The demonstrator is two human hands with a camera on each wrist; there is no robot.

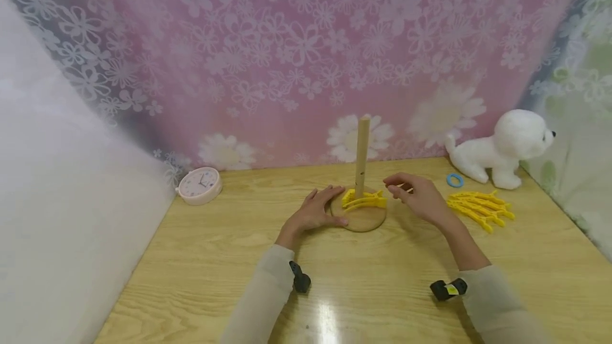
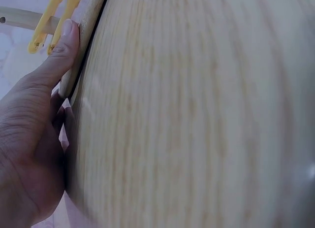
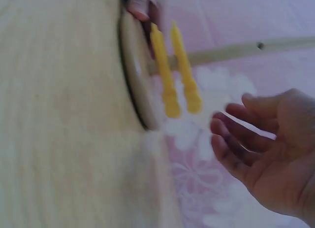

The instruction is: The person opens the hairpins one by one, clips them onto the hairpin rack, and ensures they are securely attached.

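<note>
At the middle of the worktop (image 1: 196, 259) lies a round wooden base (image 1: 365, 222), its post (image 1: 362, 153) standing upright. Yellow pieces (image 1: 365, 203) sit low on it, by the foot of the post (whether they ring it fully, I cannot tell). The left hand (image 1: 317, 210) holds the base by its left edge, thumb and fingers spread around the rim. Just right of those pieces, the right hand (image 1: 421, 198) hangs with loosely bent fingers, a gap before the palm and nothing in its hold. Farther right lies a yellow pile (image 1: 480, 208), with a blue ring (image 1: 455, 180) and a white toy dog (image 1: 499, 150) behind; a pink clock (image 1: 200, 186) is far left.
</note>
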